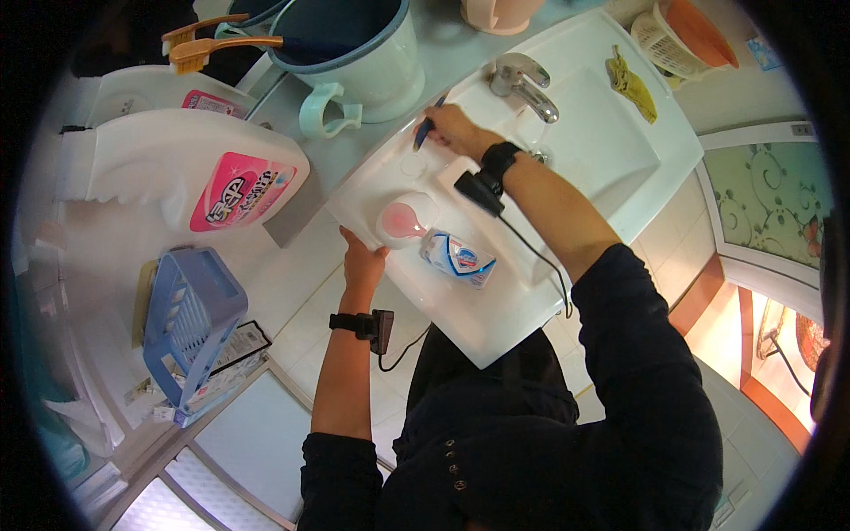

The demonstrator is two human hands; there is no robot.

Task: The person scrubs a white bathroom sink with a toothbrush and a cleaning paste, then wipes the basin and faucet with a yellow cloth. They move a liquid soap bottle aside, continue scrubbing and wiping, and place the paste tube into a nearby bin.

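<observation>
My right hand (455, 129) is closed around a dark blue handled item (422, 134), perhaps a brush, at the back left edge of the white ceramic washbasin (451, 312). With fingers apart, my left hand (362, 259) touches the basin's left rim. Beside its fingertips a white container with a pink top (404, 220) stands on the basin ledge. A wrapped bar of soap (459, 259) lies next to that container. The chrome faucet (524, 83) rises behind my right wrist, and a crumpled yellow-green cloth (631, 86) lies on the basin's right ledge.
A large pale green mug (372, 73) stands behind the basin, with orange-handled brushes (226, 46) to its left. White detergent jugs (192, 166) and a blue plastic basket (192, 318) are at left. A cream basket (664, 43) sits at the back right. Cables hang from both wrist devices.
</observation>
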